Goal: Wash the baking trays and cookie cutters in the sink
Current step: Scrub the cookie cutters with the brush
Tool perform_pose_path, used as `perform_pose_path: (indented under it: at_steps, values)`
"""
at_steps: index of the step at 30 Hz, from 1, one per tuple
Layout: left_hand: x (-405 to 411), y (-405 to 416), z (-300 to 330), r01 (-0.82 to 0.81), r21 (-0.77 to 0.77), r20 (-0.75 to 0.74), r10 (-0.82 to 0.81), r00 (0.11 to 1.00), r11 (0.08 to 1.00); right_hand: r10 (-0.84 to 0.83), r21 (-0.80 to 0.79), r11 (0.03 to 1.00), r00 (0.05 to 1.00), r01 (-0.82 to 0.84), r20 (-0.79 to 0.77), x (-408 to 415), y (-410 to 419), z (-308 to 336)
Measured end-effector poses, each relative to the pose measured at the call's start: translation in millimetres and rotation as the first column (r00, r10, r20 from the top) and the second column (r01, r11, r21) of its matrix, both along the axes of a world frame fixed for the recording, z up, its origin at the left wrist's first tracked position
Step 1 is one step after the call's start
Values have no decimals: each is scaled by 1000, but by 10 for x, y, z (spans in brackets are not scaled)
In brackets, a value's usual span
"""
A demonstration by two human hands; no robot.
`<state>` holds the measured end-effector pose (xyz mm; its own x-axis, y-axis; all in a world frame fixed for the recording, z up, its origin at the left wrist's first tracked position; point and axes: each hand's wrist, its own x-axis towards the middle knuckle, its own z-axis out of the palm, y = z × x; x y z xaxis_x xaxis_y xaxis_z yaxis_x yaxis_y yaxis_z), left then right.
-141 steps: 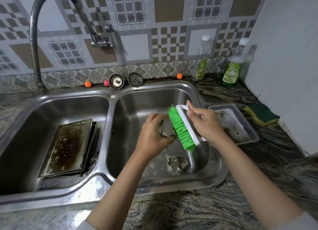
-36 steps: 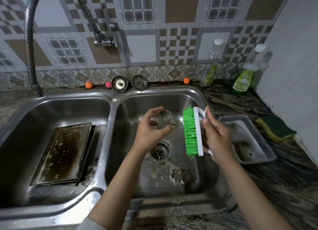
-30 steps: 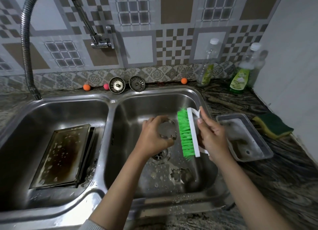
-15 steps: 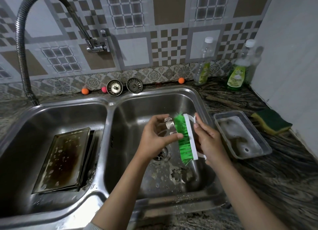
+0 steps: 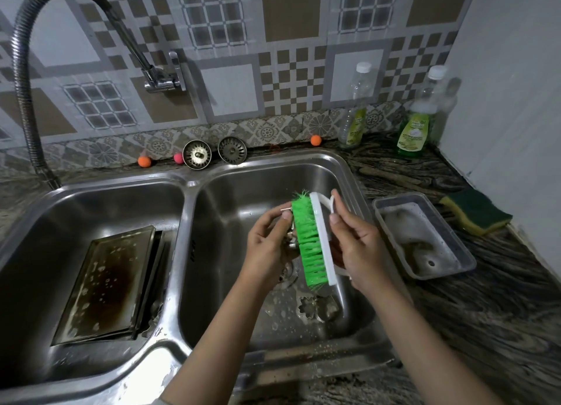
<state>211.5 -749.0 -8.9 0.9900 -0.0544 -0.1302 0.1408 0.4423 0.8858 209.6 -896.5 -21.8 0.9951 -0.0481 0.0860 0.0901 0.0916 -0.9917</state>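
left hand (image 5: 267, 247) pinches metal cookie cutter (image 5: 290, 239) over right basin, steadying it against bristles | right hand (image 5: 359, 250) clamps green scrub brush (image 5: 312, 240); flower cutter (image 5: 308, 307) on basin floor; baking trays (image 5: 106, 283) soaking left basin

Left hand (image 5: 268, 247) gripped a metal cutter (image 5: 289, 236) over the right basin (image 5: 243, 198), mostly hidden by fingers and bristles. Right hand (image 5: 359, 250) held a green brush (image 5: 312, 244) by its white back, bristles pressed against the cutter. Two more cutters (image 5: 317, 309) lay on the basin floor near the drain. Soapy dark trays (image 5: 106, 283) leaned in the left basin. Beside the sink stood a plastic tub (image 5: 425, 237), a sponge (image 5: 475, 215) and two bottles (image 5: 414, 131).
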Motion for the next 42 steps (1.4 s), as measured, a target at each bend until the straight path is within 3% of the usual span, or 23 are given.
perform_pose_path:
  at_steps: [5,10,17,22,27,31,36,40,42]
  values:
    - [91,97,-9,-137,-92,-103,128,986,986,48,-111,993,997,-41,66,-68,-53,-14]
    - [82,1,-13,-103,-10,-114,101,988,995,-32,-36,999,999,33,44,87,12,63]
    - [160,104,-15,-265,118,-31,271,962,957,-5,-31,1000,1000,5,12,-116,212,-16]
    - [87,73,-92,-203,160,1,205,979,966,-49,15,999,998,50,-48,15,123,24]
    - [79,-8,-21,-213,83,10,213,977,974,-106,48,993,993,109,-57,40,201,64]
    - [213,213,-44,-281,-52,-88,276,957,958,18,-52,998,996,-23,-88,-203,223,-103]
    - [121,600,-191,-204,-241,-155,169,973,949,23,-44,999,992,-29,-126,-146,98,-220]
    - [-21,1211,-247,-273,-133,-130,257,958,953,36,-64,997,993,-43,-113,-50,70,-200]
    - [-84,1552,-218,-384,56,-125,388,913,922,54,-70,996,992,-62,-113,-29,116,-230]
